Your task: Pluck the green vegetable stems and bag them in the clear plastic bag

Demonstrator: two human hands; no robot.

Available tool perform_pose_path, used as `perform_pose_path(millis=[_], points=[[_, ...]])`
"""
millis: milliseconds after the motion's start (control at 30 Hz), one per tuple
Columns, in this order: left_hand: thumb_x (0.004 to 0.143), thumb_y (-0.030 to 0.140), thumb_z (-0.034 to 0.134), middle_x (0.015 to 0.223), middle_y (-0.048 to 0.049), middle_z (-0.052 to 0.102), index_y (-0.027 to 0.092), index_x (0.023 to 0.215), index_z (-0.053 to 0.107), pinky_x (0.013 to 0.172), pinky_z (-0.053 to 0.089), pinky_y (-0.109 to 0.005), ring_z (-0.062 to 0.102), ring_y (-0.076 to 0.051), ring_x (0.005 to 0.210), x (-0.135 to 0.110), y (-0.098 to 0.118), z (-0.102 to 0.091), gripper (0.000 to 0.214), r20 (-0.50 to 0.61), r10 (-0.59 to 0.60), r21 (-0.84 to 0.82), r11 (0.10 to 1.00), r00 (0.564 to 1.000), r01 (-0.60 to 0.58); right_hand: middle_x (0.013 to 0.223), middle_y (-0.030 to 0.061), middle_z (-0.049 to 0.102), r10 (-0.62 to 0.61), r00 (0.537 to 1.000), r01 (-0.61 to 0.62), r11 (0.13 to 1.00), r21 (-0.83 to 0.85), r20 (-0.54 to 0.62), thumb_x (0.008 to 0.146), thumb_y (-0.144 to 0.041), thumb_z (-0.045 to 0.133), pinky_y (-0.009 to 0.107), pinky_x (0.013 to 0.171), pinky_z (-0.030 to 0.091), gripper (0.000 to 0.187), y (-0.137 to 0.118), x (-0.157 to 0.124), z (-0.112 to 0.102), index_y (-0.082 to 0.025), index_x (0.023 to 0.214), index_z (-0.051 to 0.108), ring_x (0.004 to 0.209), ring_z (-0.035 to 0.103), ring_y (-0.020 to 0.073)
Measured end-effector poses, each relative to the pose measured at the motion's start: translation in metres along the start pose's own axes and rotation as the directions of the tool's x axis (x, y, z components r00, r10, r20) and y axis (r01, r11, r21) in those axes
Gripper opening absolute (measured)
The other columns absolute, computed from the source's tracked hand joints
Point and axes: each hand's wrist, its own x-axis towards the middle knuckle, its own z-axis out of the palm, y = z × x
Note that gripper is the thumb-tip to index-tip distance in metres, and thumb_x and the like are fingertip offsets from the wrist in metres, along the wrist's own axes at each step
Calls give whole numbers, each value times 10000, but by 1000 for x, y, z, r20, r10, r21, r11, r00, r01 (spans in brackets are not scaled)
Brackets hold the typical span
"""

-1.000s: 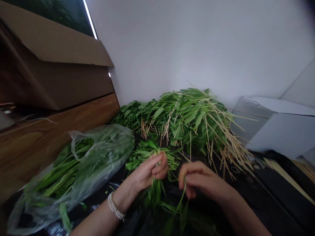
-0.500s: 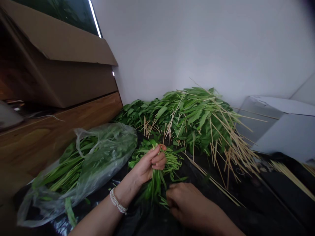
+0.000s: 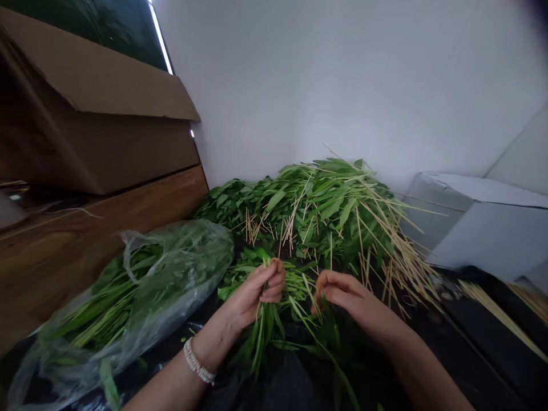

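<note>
My left hand, with a beaded bracelet on its wrist, is closed around a small bunch of leafy green stems. The stem ends poke out above the fist and the long leaves hang below it. To the right, my right hand is curled, with its fingers pinched on a leafy green stem whose leaves trail downward. Its fingertips are partly hidden. Behind both hands lies a loose pile of cut green stems on black plastic.
A clear plastic bag of greens lies at the left. Against the wall is a heap of leaves with thin sticks jutting rightward. A cardboard box stands on a wooden ledge; a white box sits at the right.
My right hand has risen from low beside the bunch to the right of the pile, bringing up a leafy stem. My left hand keeps hold of the bunch. The view has shifted slightly.
</note>
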Motion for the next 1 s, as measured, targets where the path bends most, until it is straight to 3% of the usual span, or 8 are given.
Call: perform_pose_path(millis=[100,267,433,533,600,767,867,1000], points=[[734,318,767,540,91,353,136,873,615,393,124,-150,206,-14,425,-1,-8,-1,275,-14,31,259,966,999,-27,698,5,664,51,997,-56,993,102,49,863,-335,511,241,571,405,136,5,2,5,-208,813,502,607,563,128],[665,353,807,534,54,448,108,746,650,402,128,-177,266,-24,437,0,-19,2,302,-97,80,478,878,992,-24,651,-35,585,41,996,-37,998,-60,79,852,-328,536,214,528,394,130,9,4,12,-203,822,521,564,520,100],[697,324,791,488,90,347,126,765,654,408,152,-152,221,-23,433,3,-10,-1,250,-162,174,271,954,971,-125,654,-64,526,101,970,-21,939,-342,220,738,-223,625,196,498,351,114,12,0,3,-205,765,516,548,465,79],[694,308,799,511,101,292,126,750,643,402,137,-131,159,-17,439,5,-2,-6,246,-169,191,106,979,967,-175,592,-57,506,126,973,28,770,-637,195,663,-147,623,211,510,323,104,16,-4,-7,-190,638,532,570,471,95],[688,301,805,515,105,277,125,759,651,397,127,-123,133,-15,441,5,0,-7,244,-168,182,56,983,969,-175,611,-45,553,141,978,13,702,-712,157,639,-132,627,222,529,338,73,18,-5,-16,-194,673,606,590,504,111],[698,306,793,507,93,340,116,858,692,400,131,-137,170,-9,427,2,-4,-3,267,-132,124,170,980,984,-101,850,9,677,-18,1000,21,853,-521,12,782,-209,574,264,705,430,163,14,1,-29,-214,893,694,788,594,155],[660,310,818,582,52,484,128,935,695,408,138,-155,242,-5,428,1,-9,1,351,-109,120,296,951,987,-83,846,24,678,-45,997,24,954,-298,-66,868,-346,540,250,625,425,208,13,6,-20,-199,930,674,733,583,140],[628,290,838,615,41,545,149,996,685,437,213,-169,353,-28,463,0,-14,4,422,-86,115,402,913,990,-72,738,3,643,-37,998,34,998,-62,-56,826,-467,615,212,524,385,291,20,14,5,-178,828,647,620,544,105]])
